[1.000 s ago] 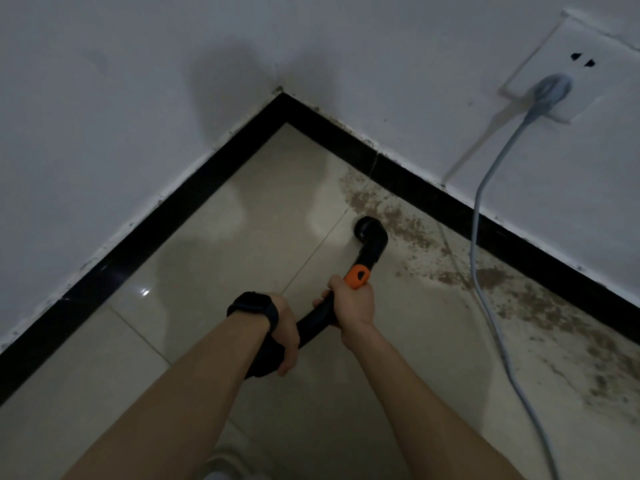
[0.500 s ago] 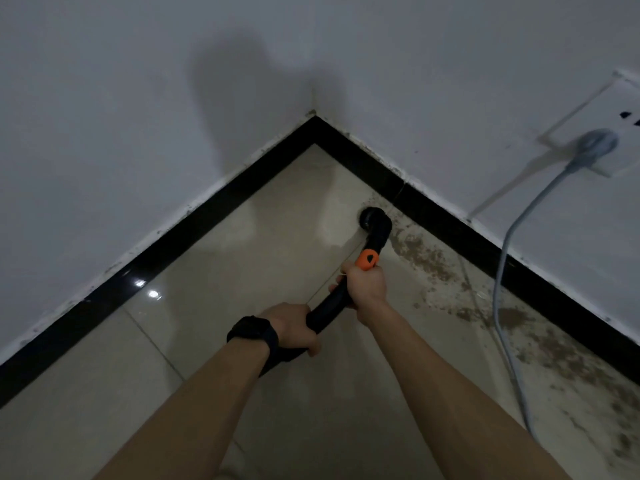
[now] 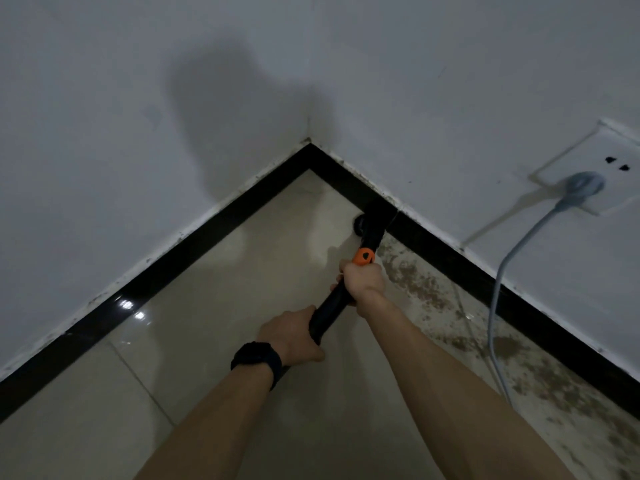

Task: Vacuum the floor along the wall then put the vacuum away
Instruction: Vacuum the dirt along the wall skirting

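Corner of a room, seen from above. Two white walls meet at the far centre. A glossy black skirting board [image 3: 166, 268] runs along the foot of each.

Vacuum [image 3: 330, 306]: a black wand, slanting from near-left to far-right over the floor [image 3: 214, 327]. An orange collar [image 3: 363, 257] sits on the wand just beyond the right hand [image 3: 364, 280]. The black nozzle [image 3: 369, 225] is at the far end, down on the tile and up against the skirting of the right wall [image 3: 450, 116], a little right of the corner (its outline merges with the black skirting, so the exact contact cannot be read).

Right hand: clenched round the wand just below the orange collar, back of the hand up.

Left hand [image 3: 294, 336]: wrapped round the near end of the wand, fingers curled under it. There is a black wristband [image 3: 256, 359] on that wrist.

Floor: pale beige tiles, shiny. Brown dirt [image 3: 419, 289] is scattered in a band along the right wall, starting just right of the nozzle and running to the near-right edge.

On the right wall is a white socket plate [image 3: 602, 161] with a grey plug [image 3: 585, 184] in it. A grey cord [image 3: 497, 299] drops from the plug, crosses the skirting and lies over the dirty strip of floor, heading near-right.

A dark shadow [image 3: 235, 109] lies on the left wall [image 3: 86, 133] above the corner.
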The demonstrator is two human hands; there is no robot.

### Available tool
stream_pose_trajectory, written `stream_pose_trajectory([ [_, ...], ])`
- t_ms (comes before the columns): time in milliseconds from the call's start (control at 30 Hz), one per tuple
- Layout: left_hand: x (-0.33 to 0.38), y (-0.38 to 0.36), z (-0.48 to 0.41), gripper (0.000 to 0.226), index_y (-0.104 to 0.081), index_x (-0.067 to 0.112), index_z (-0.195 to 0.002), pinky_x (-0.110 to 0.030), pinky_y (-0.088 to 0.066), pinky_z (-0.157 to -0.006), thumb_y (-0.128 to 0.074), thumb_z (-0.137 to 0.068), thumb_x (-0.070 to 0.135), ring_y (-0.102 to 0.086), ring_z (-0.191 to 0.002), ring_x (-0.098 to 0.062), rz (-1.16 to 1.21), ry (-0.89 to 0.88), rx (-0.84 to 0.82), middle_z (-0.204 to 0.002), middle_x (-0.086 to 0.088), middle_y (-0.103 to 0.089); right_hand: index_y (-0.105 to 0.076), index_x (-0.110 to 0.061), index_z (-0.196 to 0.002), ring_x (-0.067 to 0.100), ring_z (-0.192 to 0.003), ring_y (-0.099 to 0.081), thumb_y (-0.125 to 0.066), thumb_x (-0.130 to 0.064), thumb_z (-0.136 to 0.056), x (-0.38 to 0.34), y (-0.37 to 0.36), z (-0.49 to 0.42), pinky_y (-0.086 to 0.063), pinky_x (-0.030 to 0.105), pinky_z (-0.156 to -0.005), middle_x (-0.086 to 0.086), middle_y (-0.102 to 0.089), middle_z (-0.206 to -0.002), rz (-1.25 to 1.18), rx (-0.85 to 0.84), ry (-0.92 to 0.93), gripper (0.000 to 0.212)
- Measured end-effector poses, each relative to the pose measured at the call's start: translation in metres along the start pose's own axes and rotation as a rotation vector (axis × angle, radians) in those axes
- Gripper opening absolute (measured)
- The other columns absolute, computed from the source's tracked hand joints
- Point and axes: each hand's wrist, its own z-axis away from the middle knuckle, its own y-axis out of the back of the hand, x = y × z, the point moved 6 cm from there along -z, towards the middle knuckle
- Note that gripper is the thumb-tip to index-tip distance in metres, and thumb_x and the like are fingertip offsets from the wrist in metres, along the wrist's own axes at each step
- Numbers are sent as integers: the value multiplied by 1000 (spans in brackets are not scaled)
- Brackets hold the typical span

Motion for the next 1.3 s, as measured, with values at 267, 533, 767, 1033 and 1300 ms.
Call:
stream_pose_trajectory([
  [267, -24, 16, -10, 54, -57, 34, -117, -36, -59, -79, -74, -66, 34, -65, -89, -17, 46, 89, 2, -103, 6, -65, -57, -3, -116, 31, -67, -75, -70, -25, -68, -15, -17, 13, -64, 50, -61, 17, -73, -81, -51, -28, 19, 54],
  [533, -11, 7, -8, 54, -55, 33, -119, -32, -58, -74, -77, -69, 35, -66, -87, -18, -5, 33, -54, -102, 5, -66, -55, -6, -113, 33, -62, -73, -66, -33, -69, -6, -2, 18, -64, 51, -61, 19, -71, -95, -11, 66, 30, 53],
  [767, -2, -1, -2, 43, -51, 34, -106, -35, -58, -75, -77, -72, 34, -66, -88, -21, -72, -4, -111, -102, 2, -65, -51, -10, -111, 34, -73, -74, -64, -42, -67, 12, 14, 21, -64, 48, -68, 16, -72, -95, 6, 119, 36, 56],
  [1033, 7, -9, 2, 49, -53, 34, -110, -33, -57, -76, -79, -68, 38, -65, -90, -20, -84, -17, -131, -106, 4, -66, -55, -12, -113, 37, -83, -74, -64, -58, -42, 55, 19, -54, -63, 50, -74, 14, -72, -97, 59, 138, 29, 85],
  [1300, -4, -23, 24, 40, -51, 34, -99, -32, -56, -76, -79, -70, 35, -63, -86, -19, -119, -31, -225, -97, 6, -64, -50, -10, -115, 30, -59, -72, -68, -25, -83, 31, 31, 68, -64, 52, -62, 18, -70, -91, -45, 69, -1, 40],
])
